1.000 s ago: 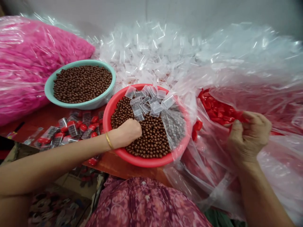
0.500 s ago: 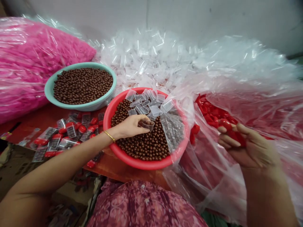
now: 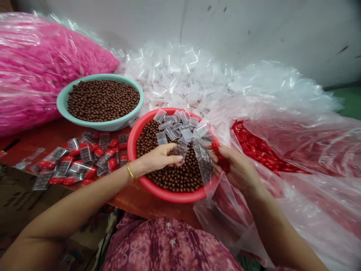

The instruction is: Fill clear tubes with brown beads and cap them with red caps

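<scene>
Over the red basin (image 3: 166, 194) my left hand (image 3: 160, 156) is closed on a small clear plastic container (image 3: 180, 151), which seems to have brown balls inside. Brown chocolate-like balls (image 3: 180, 177) fill the basin beneath it, and several clear open containers (image 3: 180, 128) lie on them at the back. At the basin's right rim, my right hand (image 3: 237, 165) grips red plastic caps (image 3: 221, 156); how many is hidden by the fingers. A clear plastic sheet (image 3: 204, 158) covers the right part of the balls. The two hands are a short way apart.
A teal basin (image 3: 63, 107) of brown balls stands back left. Filled, red-capped containers (image 3: 84, 154) lie in front of it. A pink-filled bag (image 3: 50, 64) is at far left. Clear containers (image 3: 180, 71) are heaped behind; an open bag of red caps (image 3: 259, 150) lies right.
My right hand has moved left from the bag of red caps to the basin's rim, carrying red caps. My left hand still holds the container, now turned slightly. The view has shifted a little.
</scene>
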Demonstrator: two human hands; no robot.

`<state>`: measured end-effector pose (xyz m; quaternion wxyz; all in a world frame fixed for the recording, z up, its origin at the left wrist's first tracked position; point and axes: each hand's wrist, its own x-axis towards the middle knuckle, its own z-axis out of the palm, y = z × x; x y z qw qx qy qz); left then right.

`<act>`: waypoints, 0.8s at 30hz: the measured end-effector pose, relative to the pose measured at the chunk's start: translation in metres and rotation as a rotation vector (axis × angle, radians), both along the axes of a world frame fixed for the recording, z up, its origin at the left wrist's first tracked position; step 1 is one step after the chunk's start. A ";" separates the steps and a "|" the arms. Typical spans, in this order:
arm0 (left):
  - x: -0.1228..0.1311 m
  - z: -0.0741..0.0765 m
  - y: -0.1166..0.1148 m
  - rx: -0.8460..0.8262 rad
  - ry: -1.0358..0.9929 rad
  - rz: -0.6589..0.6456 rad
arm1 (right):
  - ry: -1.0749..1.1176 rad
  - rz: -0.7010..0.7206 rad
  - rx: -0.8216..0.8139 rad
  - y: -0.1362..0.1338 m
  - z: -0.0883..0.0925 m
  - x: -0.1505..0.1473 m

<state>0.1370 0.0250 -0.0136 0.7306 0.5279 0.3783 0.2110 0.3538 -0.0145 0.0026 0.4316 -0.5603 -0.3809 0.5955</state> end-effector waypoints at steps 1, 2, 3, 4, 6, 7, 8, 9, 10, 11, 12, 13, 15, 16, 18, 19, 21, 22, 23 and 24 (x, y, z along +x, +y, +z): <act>0.000 -0.001 0.000 -0.010 -0.013 -0.012 | 0.009 0.011 -0.018 0.001 -0.002 -0.003; -0.001 -0.002 0.000 -0.031 -0.035 -0.029 | 0.006 0.025 -0.027 0.002 -0.003 -0.006; -0.001 -0.002 0.000 -0.056 -0.064 -0.049 | -0.007 0.045 -0.023 0.003 -0.005 -0.009; -0.001 -0.003 -0.001 -0.078 -0.096 -0.069 | -0.024 0.067 -0.007 0.003 -0.007 -0.011; 0.000 -0.004 0.000 -0.090 -0.160 -0.094 | -0.062 0.111 0.041 0.004 -0.011 -0.014; 0.000 -0.004 0.001 -0.078 -0.193 -0.089 | -0.073 0.124 0.059 0.004 -0.012 -0.015; 0.001 -0.004 0.002 -0.066 -0.227 -0.078 | -0.077 0.126 0.068 0.004 -0.013 -0.015; 0.001 -0.003 0.003 -0.060 -0.263 -0.064 | -0.076 0.122 0.072 0.005 -0.014 -0.015; 0.001 -0.003 0.005 -0.064 -0.298 -0.054 | -0.070 0.113 0.075 0.005 -0.014 -0.015; 0.001 -0.003 0.007 -0.072 -0.328 -0.040 | -0.065 0.106 0.077 0.005 -0.014 -0.015; 0.001 -0.003 0.009 -0.083 -0.346 -0.026 | -0.061 0.104 0.081 0.005 -0.014 -0.014; 0.001 -0.003 0.010 -0.089 -0.347 -0.015 | -0.060 0.106 0.087 0.006 -0.014 -0.014; 0.001 -0.004 0.011 -0.084 -0.310 -0.011 | -0.062 0.122 0.101 0.006 -0.014 -0.014; 0.001 -0.005 0.010 -0.076 -0.289 -0.016 | -0.064 0.131 0.106 0.006 -0.014 -0.013; 0.002 -0.006 0.008 -0.050 -0.269 -0.038 | -0.070 0.142 0.109 0.005 -0.015 -0.014; 0.002 -0.007 0.007 -0.036 -0.274 -0.042 | -0.073 0.143 0.109 0.005 -0.015 -0.013; 0.004 -0.009 0.006 -0.002 -0.281 -0.033 | -0.075 0.139 0.100 0.005 -0.016 -0.013; 0.004 -0.009 0.005 0.024 -0.274 -0.028 | -0.075 0.136 0.090 0.005 -0.016 -0.013; 0.005 -0.010 0.005 0.065 -0.260 -0.025 | -0.077 0.131 0.083 0.005 -0.016 -0.012; 0.005 -0.010 0.005 0.124 -0.239 -0.024 | -0.088 0.121 0.085 0.005 -0.017 -0.011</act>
